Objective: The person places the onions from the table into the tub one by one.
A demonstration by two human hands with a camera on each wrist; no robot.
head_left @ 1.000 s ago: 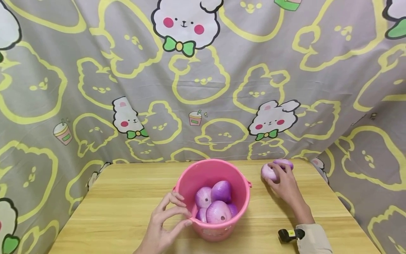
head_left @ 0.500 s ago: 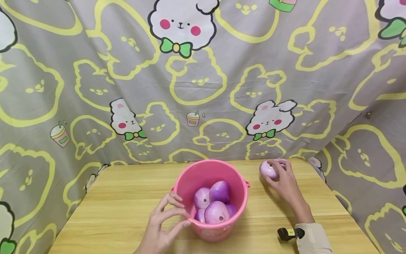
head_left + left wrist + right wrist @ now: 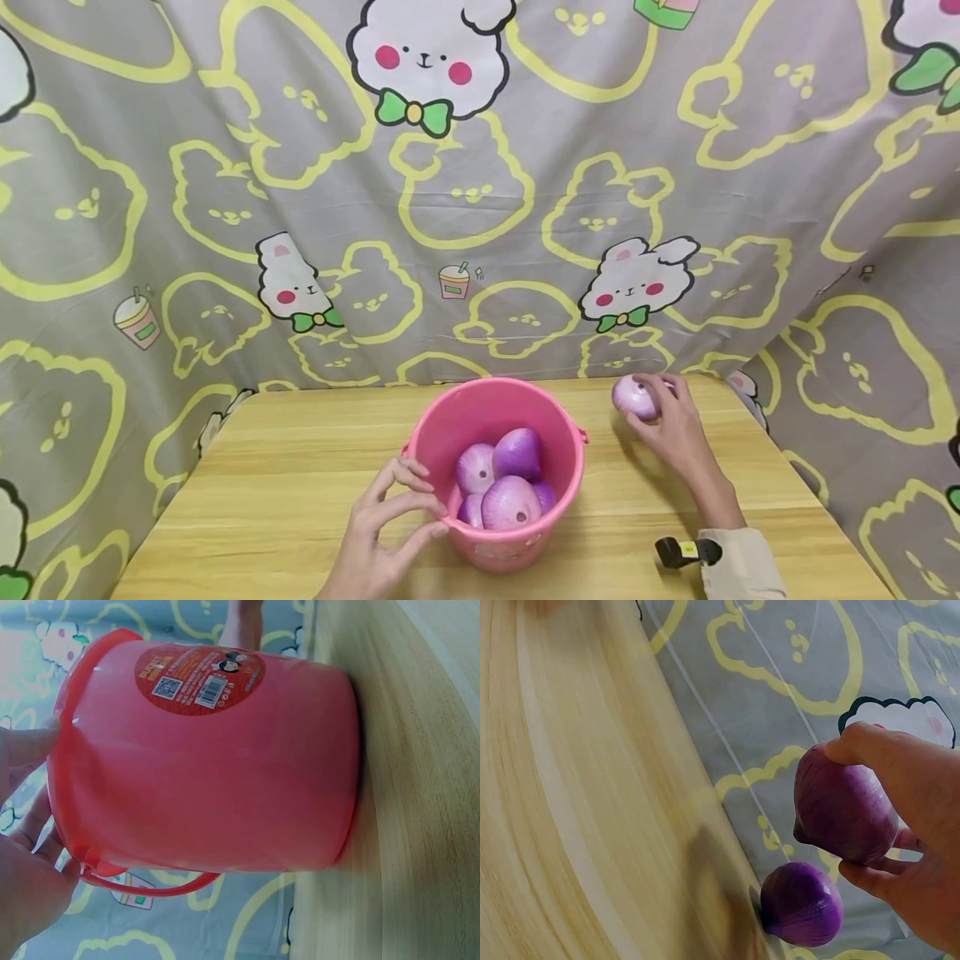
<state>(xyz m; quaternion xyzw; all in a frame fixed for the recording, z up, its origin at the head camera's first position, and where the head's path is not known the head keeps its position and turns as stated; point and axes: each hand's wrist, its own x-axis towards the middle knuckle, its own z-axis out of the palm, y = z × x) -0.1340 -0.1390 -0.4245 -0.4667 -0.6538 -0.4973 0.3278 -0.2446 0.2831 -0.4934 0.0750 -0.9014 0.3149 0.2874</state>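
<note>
A pink bucket (image 3: pixel 498 550) stands on the table, with several purple onions (image 3: pixel 512 503) inside. My left hand (image 3: pixel 386 521) grips its near-left rim between thumb and fingers; the left wrist view shows the thumb on that rim. To the right of the bucket, my right hand (image 3: pixel 678 429) holds another onion (image 3: pixel 632 398) between thumb and fingertips, lifted off the tabletop in the right wrist view. Below it a second loose onion (image 3: pixel 802 904) lies on the table near the back edge; in the head view the hand mostly hides it.
The wooden table (image 3: pixel 285 475) ends at a patterned curtain (image 3: pixel 480 217) behind, which also hangs at both sides. The bucket's handle (image 3: pixel 150 889) hangs down its side. A black device (image 3: pixel 686 552) is strapped at the right sleeve.
My right hand has raised its onion slightly, now covering more of the onion behind in the head view. The left hand and bucket keep their places.
</note>
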